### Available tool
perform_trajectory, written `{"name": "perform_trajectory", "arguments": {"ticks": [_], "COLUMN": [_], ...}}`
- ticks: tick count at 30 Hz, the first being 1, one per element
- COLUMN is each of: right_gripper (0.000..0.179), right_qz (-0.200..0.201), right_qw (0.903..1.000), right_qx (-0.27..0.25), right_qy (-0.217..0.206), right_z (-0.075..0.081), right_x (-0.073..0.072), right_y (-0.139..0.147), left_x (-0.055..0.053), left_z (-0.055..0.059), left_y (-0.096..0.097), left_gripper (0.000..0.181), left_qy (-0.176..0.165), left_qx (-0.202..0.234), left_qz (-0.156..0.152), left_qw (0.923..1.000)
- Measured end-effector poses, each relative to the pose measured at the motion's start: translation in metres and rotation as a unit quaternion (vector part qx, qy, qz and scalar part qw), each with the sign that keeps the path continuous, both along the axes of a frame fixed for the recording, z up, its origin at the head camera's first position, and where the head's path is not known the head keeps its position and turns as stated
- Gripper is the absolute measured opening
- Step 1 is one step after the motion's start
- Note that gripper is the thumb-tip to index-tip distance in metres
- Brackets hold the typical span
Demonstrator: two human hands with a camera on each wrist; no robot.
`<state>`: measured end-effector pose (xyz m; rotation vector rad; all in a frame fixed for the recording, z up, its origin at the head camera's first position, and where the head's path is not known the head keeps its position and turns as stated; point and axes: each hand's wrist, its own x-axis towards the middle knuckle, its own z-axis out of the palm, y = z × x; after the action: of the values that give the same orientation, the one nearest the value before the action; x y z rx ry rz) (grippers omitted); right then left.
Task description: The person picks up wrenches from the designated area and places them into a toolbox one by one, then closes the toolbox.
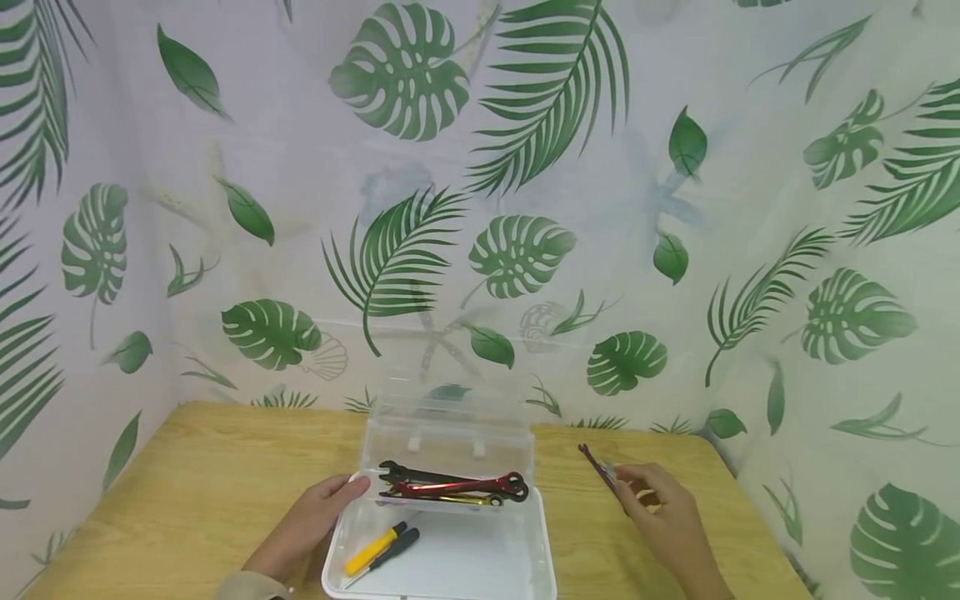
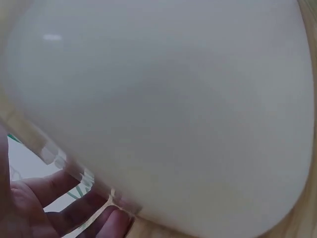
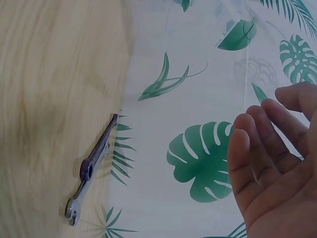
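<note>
My right grip [image 1: 666, 510] was nearer to the 2 wrenches [image 3: 85, 165] (1 purple, overlapping 1 silver) on the desk [image 1: 240, 467]. They lay just ahead and left of its fingertips, long axis slanting away leftward, so I judged a small shift was needed. That grip, loosely curved, held nothing; my left grip [image 1: 321, 510] pinched the box [image 1: 472, 560] by its left rim.

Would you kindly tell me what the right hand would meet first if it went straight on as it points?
By the head view, the right hand would probably meet the purple and silver wrenches first, though depth is unclear.
</note>
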<state>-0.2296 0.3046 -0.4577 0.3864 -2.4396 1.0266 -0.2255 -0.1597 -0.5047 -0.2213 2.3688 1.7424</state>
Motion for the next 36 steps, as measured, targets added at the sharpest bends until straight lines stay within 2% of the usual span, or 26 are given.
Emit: {"name": "perform_trajectory", "arguments": {"ticks": [3,10,19,27,32,36], "right_gripper": [0.014,0.012,0.011,0.012,0.016,0.017], "right_qz": [-0.010,-0.015,0.000,-0.016,-0.030,-0.044], "right_qw": [0.9999,0.9990,0.9981,0.9969,0.9957,0.9937], "right_qx": [0.006,0.007,0.008,0.010,0.013,0.026], "right_qy": [-0.012,-0.043,-0.061,-0.077,-0.087,-0.100], "right_z": [0.000,0.003,0.003,0.003,0.005,0.004], "right_x": [-0.001,0.002,0.003,0.001,0.002,0.004], "right_y": [0.000,-0.001,-0.001,-0.001,0.001,0.009], "left_x": [0.000,0.004,0.001,0.004,0.003,0.000], "left_z": [0.001,0.003,0.005,0.007,0.003,0.000], "left_y": [0.000,0.003,0.009,0.008,0.007,0.007], "left_gripper": [0.083,0.065,0.060,0.065,0.067,0.079], "left_qy": [0.005,0.033,0.054,0.037,0.019,-0.003], "left_qx": [-0.009,0.009,-0.014,-0.005,0.044,0.079], "left_qz": [0.007,0.024,0.045,0.045,0.042,0.034], "left_qw": [0.9999,0.9991,0.9974,0.9983,0.9980,0.9963]}}
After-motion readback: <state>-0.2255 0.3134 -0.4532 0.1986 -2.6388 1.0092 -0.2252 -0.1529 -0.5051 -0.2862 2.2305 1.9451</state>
